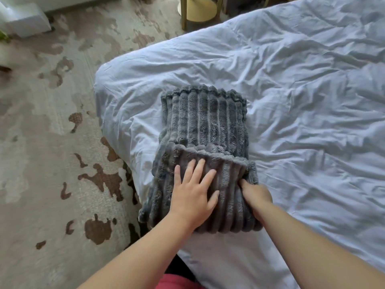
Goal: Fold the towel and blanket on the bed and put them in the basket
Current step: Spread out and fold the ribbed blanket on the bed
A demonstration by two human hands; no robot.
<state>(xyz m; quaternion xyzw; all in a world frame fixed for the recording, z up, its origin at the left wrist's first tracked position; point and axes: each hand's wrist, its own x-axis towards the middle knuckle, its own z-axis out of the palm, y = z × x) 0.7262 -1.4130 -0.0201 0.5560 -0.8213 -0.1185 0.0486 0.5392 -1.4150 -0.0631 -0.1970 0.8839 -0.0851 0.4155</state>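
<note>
Forearms [145,247] reach over bed [291,80] edge. Left hand [193,192] flat, fingers [198,166] spread, pressing grey blanket [206,126]; right hand [257,195] grips its folded side. Blanket near bed corner, nearly folded. Towel, basket unseen; basket step remains.

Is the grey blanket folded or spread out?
Folded: the grey blanket lies in stacked layers, a near flap doubled over under the left hand.

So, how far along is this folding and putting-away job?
The grey blanket already lies folded into a compact stack on the bed, its near end turned over the rest. In hand: the left hand presses flat on that top layer while the right hand grips its side. Left: no basket or towel shows in this view, so the blanket is not yet put away.
</note>
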